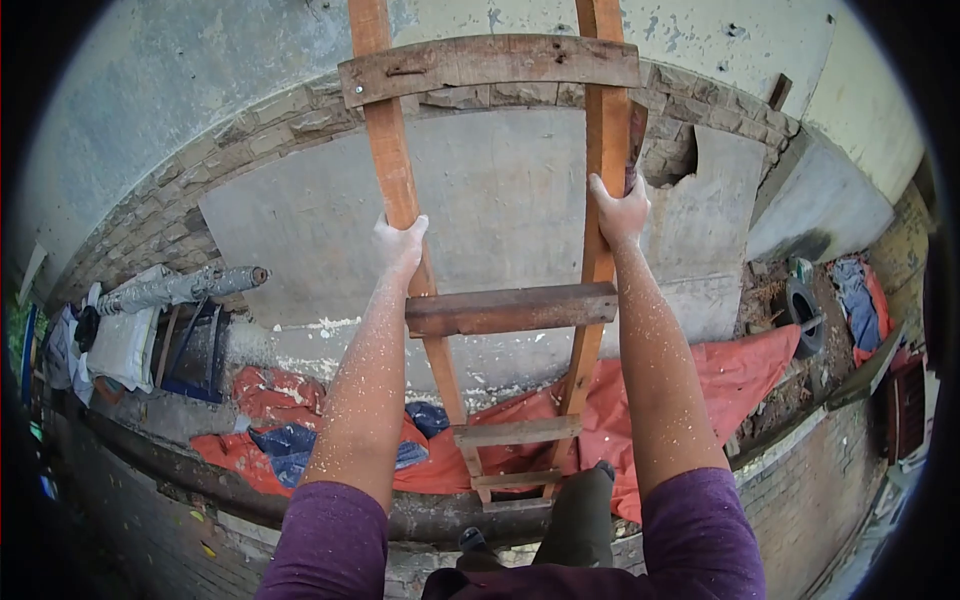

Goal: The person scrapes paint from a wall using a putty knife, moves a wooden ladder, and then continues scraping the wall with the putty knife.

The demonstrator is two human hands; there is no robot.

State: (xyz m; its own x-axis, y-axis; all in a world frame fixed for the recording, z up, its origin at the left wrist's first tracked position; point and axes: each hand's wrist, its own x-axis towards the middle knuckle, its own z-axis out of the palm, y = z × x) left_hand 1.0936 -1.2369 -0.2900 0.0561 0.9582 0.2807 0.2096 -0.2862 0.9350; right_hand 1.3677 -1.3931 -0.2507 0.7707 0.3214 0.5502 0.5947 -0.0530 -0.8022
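Note:
A wooden ladder (512,312) stands upright in front of me, its orange-brown rails joined by rough plank rungs. My left hand (400,243) is wrapped round the left rail, between the top visible rung (490,66) and the one beneath it. On the right rail, slightly higher, my right hand (622,210) is closed round the wood. A dark reddish piece (636,140) shows beside that rail just above the right hand; what it is I cannot make out. White dust and specks cover both hands and forearms.
Behind the ladder is a wall with a stone-brick band (250,140) and a large grey panel (480,190). An orange-red tarp (690,400) lies around the ladder's foot. A tyre (800,315) lies at right; a wrapped roll (185,290) rests at left.

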